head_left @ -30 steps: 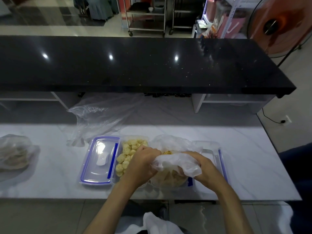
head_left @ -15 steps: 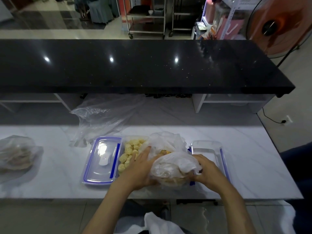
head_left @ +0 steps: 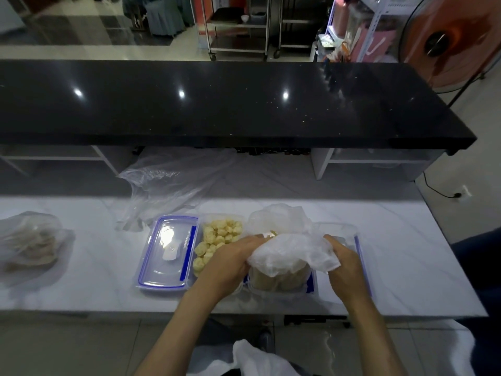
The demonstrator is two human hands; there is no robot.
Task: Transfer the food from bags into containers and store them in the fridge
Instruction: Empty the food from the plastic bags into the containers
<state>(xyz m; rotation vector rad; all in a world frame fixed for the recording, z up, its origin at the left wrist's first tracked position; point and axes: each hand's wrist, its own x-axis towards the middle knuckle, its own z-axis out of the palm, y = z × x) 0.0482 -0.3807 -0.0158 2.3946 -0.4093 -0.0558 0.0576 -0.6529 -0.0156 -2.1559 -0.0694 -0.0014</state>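
A white plastic food bag (head_left: 291, 248) sits over a clear blue-trimmed container (head_left: 282, 287), with brownish food showing through beneath it. My left hand (head_left: 230, 263) grips the bag's left side and my right hand (head_left: 343, 263) grips its right side. Left of them stands an open container (head_left: 217, 241) filled with several pale yellow food balls. Its blue-rimmed lid (head_left: 168, 256) lies flat beside it. Another lid (head_left: 357, 251) lies to the right, mostly hidden behind my right hand.
An empty clear plastic bag (head_left: 168, 188) lies crumpled at the back of the white marble counter (head_left: 406, 256). A bag of food (head_left: 29, 240) rests at the far left. A raised black counter (head_left: 217, 104) runs behind. White plastic (head_left: 257, 359) lies below the front edge.
Both hands have shifted on the bag, pulling its plastic up and outward. The food now rests lower in the container beneath the bag.
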